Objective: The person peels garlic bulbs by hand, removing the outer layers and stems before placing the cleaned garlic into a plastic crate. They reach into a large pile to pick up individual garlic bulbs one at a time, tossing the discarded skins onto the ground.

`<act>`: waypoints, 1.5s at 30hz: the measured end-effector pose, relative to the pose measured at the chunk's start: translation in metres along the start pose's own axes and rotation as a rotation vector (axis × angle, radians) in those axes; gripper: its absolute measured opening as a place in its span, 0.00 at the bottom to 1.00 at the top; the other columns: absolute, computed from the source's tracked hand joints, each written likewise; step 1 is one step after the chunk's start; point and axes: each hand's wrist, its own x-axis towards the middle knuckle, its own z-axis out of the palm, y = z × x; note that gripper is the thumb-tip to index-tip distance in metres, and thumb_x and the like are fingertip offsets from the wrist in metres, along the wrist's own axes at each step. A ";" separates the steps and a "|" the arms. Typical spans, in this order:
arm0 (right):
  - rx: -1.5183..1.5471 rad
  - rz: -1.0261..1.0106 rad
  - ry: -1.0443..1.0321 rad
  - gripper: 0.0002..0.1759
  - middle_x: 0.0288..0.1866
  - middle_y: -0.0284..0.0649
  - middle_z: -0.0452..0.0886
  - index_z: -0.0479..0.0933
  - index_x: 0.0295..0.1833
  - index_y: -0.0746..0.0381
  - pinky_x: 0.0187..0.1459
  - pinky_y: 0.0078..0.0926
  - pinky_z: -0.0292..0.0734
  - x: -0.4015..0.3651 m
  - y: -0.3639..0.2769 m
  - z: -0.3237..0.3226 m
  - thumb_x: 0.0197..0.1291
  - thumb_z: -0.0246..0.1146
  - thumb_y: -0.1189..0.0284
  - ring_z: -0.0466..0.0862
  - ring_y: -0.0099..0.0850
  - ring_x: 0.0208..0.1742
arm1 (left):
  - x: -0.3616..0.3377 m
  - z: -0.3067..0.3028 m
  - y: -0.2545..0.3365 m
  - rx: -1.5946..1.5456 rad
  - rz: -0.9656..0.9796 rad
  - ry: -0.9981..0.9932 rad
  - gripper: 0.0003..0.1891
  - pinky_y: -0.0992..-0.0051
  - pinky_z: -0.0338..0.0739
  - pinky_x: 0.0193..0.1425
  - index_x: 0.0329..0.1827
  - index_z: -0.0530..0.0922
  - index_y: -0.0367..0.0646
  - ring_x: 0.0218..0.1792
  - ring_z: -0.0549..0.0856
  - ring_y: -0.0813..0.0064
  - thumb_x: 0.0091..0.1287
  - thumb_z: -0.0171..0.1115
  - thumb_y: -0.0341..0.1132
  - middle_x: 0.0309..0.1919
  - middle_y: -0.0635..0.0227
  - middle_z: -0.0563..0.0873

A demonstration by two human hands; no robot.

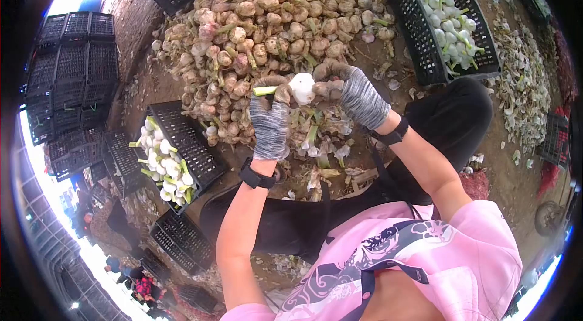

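Observation:
A peeled white garlic bulb [302, 88] is held up in front of me, its cut green stem pointing left. My left hand [271, 122], in a grey knitted glove with dirty fingertips, is closed around the stem end. From the other side, my right hand [359, 97], gloved the same way, has its bent thumb and fingers against the bulb. Just beyond both hands lies a large heap of unpeeled garlic [267, 29], brown and soil-stained. Stripped skins and leaves [313, 139] litter the ground below the hands.
Cleaned garlic fills part of a black crate [416, 35] at the upper right and sits by another black crate [188, 145] at the left. Black crates [73, 72] are stacked far left. Garlic skins [522, 90] cover the ground at right. Other people [143, 284] are at the lower left.

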 end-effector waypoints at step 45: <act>-0.588 -0.165 0.230 0.11 0.30 0.37 0.81 0.76 0.40 0.68 0.32 0.23 0.73 0.082 0.090 -0.077 0.55 0.59 0.71 0.78 0.26 0.29 | 0.002 -0.033 -0.069 -0.319 -0.391 -0.088 0.37 0.75 0.69 0.56 0.65 0.57 0.40 0.55 0.72 0.69 0.51 0.63 0.20 0.58 0.58 0.69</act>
